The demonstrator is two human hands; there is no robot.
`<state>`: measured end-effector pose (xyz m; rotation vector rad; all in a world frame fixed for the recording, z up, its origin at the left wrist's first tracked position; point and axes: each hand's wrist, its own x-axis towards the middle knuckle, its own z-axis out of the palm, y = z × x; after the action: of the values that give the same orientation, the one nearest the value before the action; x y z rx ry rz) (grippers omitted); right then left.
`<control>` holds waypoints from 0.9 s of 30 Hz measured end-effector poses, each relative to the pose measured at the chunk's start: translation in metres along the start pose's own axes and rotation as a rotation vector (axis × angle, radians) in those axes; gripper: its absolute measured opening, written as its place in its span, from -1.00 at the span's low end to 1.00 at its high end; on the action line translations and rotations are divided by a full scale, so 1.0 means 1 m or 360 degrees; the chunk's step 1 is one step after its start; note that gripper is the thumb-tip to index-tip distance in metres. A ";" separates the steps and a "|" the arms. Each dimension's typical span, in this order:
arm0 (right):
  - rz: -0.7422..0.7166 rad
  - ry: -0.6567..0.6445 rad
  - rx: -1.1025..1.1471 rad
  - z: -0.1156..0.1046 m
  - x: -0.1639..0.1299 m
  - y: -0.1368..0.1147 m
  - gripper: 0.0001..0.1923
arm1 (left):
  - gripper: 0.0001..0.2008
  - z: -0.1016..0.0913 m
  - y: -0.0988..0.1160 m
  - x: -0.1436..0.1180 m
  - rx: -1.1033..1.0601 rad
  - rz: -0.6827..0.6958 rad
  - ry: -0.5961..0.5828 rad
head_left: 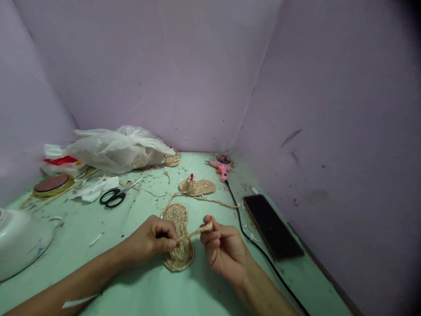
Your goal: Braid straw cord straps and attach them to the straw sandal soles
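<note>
Fingers of the left hand (149, 240) and right hand (226, 252) pinch a braided straw cord (195, 232) stretched between them. Beneath it, a coiled straw sole (176, 217) lies flat on the green tabletop (144, 289).

Dim, diffuse light casts soft shadows on the table (144, 292); the top-right corner is black.

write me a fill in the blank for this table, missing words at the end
The left hand and right hand hold a braided cord; the ____ one is nearer the phone.
The glue gun is mostly ____.
The scissors have ____ handles.
The table is pale ____.

Missing words: right, pink, black, green.
</note>
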<state>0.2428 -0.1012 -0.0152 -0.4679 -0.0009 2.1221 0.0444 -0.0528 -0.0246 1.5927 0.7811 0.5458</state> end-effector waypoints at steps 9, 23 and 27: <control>-0.0589 0.0374 -0.0868 -0.005 0.013 0.024 -0.67 | -0.60 0.008 0.009 0.001 -0.0302 -0.0299 -0.0016; -0.0653 0.0466 -0.0791 -0.005 0.015 0.022 -0.68 | -0.75 0.015 0.021 -0.001 0.0015 -0.0237 0.0459; -0.0356 0.0254 -0.0532 -0.005 0.014 0.024 -0.71 | -0.66 0.020 0.017 -0.003 -0.0468 -0.0196 0.0309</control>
<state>0.2184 -0.1046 -0.0286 -0.7953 -0.3068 1.8644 0.0597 -0.0694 -0.0112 1.2257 0.8932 0.6988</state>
